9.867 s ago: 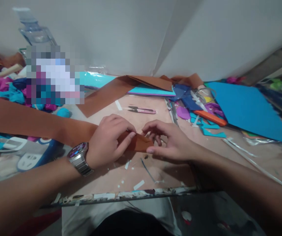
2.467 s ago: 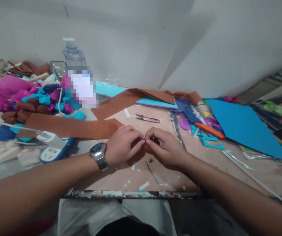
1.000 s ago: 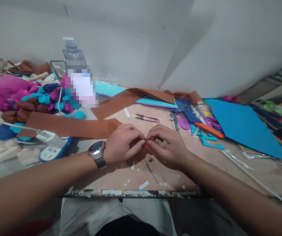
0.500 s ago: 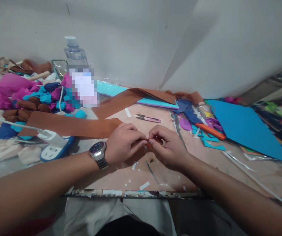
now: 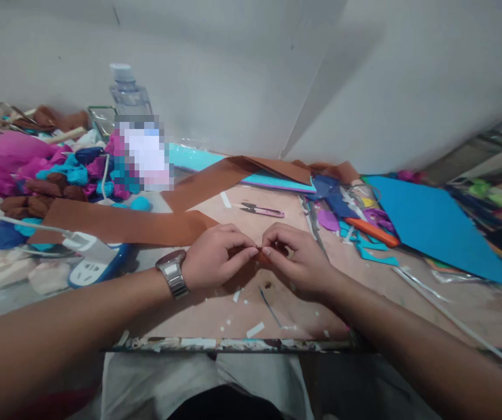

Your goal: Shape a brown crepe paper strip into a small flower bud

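Fingertip to fingertip, my two hands meet over the middle of the board. My left hand (image 5: pixel 218 256), with a watch (image 5: pixel 173 271) on its wrist, is closed in a pinch on a bit of brown crepe paper. My right hand (image 5: pixel 297 259) pinches the same brown paper from the other side; most of that piece is hidden by the fingers. A long brown crepe paper strip (image 5: pixel 146 226) runs from the left to behind my left hand; whether it joins the pinched bit is hidden. Pink-handled thread snips (image 5: pixel 263 210) lie just beyond the hands.
Crumpled colored paper pieces (image 5: pixel 18 151), a power socket (image 5: pixel 87 271) and a bottle (image 5: pixel 131 96) stand left. Another brown strip (image 5: pixel 207 184) lies behind. To the right are an orange cutter (image 5: pixel 372 232), a blue sheet (image 5: pixel 443 224) and a white cable (image 5: pixel 456 321). Scraps dot the board (image 5: pixel 303 321).
My left wrist has turned, so the watch face now points away. Both hands keep their pinch at nearly the same spot. The view has shifted slightly.
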`<action>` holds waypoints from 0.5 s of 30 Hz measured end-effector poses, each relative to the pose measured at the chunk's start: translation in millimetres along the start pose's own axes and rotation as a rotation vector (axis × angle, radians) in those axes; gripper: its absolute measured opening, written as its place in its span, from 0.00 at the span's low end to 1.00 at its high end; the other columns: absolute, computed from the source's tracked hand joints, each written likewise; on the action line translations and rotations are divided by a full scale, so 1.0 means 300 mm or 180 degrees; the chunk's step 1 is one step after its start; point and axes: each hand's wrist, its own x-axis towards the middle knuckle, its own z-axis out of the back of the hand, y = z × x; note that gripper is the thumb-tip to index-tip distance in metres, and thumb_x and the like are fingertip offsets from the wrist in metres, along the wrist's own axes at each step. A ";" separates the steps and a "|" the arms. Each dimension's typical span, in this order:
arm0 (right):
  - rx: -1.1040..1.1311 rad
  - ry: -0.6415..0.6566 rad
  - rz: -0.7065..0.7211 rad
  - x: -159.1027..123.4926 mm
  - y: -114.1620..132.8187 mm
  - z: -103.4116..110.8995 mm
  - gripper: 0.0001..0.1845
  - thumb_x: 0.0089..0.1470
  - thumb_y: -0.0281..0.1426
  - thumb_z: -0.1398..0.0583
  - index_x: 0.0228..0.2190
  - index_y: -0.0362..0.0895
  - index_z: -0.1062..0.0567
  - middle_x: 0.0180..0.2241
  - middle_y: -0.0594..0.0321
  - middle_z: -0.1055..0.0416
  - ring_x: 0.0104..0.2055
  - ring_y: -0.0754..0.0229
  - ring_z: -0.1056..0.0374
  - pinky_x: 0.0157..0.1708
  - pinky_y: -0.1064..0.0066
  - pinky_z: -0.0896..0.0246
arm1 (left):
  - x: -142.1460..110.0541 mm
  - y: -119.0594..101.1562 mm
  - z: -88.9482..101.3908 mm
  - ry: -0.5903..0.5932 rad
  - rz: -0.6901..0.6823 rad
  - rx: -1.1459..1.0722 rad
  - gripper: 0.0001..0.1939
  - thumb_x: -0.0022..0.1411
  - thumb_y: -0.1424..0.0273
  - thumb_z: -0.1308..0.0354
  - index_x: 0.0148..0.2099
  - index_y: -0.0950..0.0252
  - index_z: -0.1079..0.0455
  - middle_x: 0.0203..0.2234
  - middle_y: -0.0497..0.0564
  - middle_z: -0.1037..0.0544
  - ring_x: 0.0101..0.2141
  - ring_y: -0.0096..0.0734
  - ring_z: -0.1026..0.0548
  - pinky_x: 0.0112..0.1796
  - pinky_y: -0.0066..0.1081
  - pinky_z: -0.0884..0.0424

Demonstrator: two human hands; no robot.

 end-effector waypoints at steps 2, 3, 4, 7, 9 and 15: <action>0.0039 0.0004 -0.0046 -0.001 -0.003 0.003 0.04 0.61 0.26 0.41 0.33 0.44 0.27 0.32 0.65 0.30 0.33 0.63 0.37 0.33 0.69 0.43 | 0.000 0.005 0.000 0.0009 0.0098 -0.0125 0.12 0.71 0.66 0.43 0.44 0.61 0.19 0.35 0.50 0.17 0.37 0.33 0.22 0.42 0.32 0.30; 0.0056 -0.0001 -0.0068 -0.001 -0.004 0.004 0.04 0.61 0.26 0.41 0.33 0.44 0.27 0.32 0.65 0.30 0.33 0.63 0.37 0.33 0.69 0.43 | -0.001 0.008 -0.001 0.0028 0.0132 -0.0161 0.12 0.71 0.65 0.43 0.44 0.61 0.19 0.35 0.50 0.17 0.37 0.33 0.22 0.41 0.32 0.30; 0.0070 -0.0008 -0.0080 -0.001 -0.005 0.005 0.04 0.61 0.26 0.40 0.32 0.44 0.27 0.32 0.65 0.30 0.33 0.64 0.37 0.33 0.70 0.43 | -0.002 0.011 -0.001 0.0043 0.0161 -0.0181 0.12 0.71 0.65 0.44 0.44 0.61 0.18 0.35 0.50 0.17 0.37 0.32 0.22 0.41 0.31 0.30; 0.0096 -0.0012 -0.0041 -0.003 -0.005 0.006 0.03 0.61 0.28 0.39 0.33 0.44 0.26 0.33 0.65 0.29 0.33 0.64 0.36 0.33 0.70 0.43 | -0.004 0.017 -0.003 0.0073 0.0227 -0.0184 0.12 0.71 0.65 0.44 0.44 0.60 0.18 0.35 0.50 0.17 0.37 0.32 0.22 0.41 0.31 0.30; 0.0097 0.0023 -0.0004 -0.004 -0.004 0.006 0.03 0.61 0.29 0.38 0.34 0.44 0.25 0.33 0.64 0.28 0.33 0.63 0.35 0.33 0.70 0.42 | -0.004 0.017 -0.003 0.0081 0.0230 -0.0204 0.12 0.71 0.65 0.44 0.44 0.60 0.18 0.35 0.49 0.16 0.37 0.32 0.22 0.41 0.31 0.30; 0.0063 -0.0147 -0.0049 -0.002 -0.005 0.013 0.04 0.61 0.29 0.38 0.32 0.44 0.25 0.31 0.65 0.28 0.32 0.64 0.36 0.32 0.70 0.43 | 0.001 0.013 0.004 0.0020 0.0203 -0.0234 0.11 0.69 0.65 0.41 0.45 0.62 0.19 0.36 0.50 0.16 0.37 0.32 0.22 0.41 0.32 0.29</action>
